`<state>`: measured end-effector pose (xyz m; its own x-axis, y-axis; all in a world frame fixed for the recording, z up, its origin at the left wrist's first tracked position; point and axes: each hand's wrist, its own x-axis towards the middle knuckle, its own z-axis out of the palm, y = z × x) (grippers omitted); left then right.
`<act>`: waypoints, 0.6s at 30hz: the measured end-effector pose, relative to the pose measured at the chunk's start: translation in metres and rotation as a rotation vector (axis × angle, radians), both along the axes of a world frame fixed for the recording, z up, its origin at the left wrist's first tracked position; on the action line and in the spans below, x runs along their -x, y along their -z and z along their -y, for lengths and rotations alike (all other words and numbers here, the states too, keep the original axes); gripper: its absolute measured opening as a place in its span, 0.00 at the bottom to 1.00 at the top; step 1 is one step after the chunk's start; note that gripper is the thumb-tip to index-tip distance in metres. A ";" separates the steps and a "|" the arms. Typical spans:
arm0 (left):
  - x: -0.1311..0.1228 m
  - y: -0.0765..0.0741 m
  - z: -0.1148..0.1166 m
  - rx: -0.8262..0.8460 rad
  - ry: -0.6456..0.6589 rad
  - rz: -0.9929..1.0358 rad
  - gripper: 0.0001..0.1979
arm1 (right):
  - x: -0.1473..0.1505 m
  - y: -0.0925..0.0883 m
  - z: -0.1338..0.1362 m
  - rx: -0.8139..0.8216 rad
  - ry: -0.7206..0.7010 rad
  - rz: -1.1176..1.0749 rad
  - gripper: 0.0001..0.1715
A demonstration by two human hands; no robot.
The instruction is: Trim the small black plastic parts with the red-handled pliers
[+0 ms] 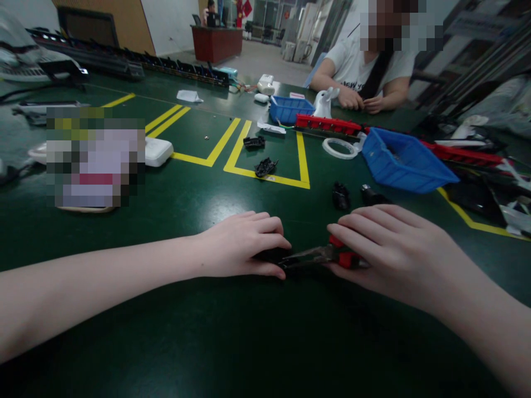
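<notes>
In the head view, my right hand [390, 254] is closed around red-handled pliers [327, 253]. Their thin metal jaws point left, toward a small black part [271, 255] held between the fingers and thumb of my left hand [249, 243]. The jaw tips reach the near side of that part; whether they grip it I cannot tell. My fingers hide most of the black part, and its dark colour blends into the green table. Just beyond my right hand lie a black piece [341, 196] and another black cylindrical piece [372, 195].
Two black parts, one of them here [266, 167], lie by yellow tape lines [305, 160]. A blue bin [406, 160], a tape roll [340, 147] and a red strip [327, 124] are at right. A phone [103, 166] and white case [158, 151] lie left. A person [365, 77] sits opposite.
</notes>
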<state>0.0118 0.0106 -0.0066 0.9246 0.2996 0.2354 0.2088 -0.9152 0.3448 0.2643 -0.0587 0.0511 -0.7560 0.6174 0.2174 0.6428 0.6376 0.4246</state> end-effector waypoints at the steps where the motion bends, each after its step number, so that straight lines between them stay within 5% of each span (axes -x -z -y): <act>1: 0.000 0.000 0.000 -0.005 -0.001 0.001 0.19 | 0.001 -0.001 -0.001 0.012 -0.003 0.015 0.11; 9: 0.001 0.001 -0.001 0.019 -0.012 0.015 0.18 | 0.009 -0.013 -0.007 0.093 0.038 0.107 0.11; 18: 0.002 -0.001 0.000 0.031 -0.025 0.009 0.18 | 0.000 -0.005 -0.003 0.134 0.140 -0.075 0.11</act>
<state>0.0100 0.0108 -0.0057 0.9146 0.3299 0.2338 0.2282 -0.8985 0.3751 0.2644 -0.0560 0.0562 -0.6453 0.7427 0.1789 0.7560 0.5872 0.2894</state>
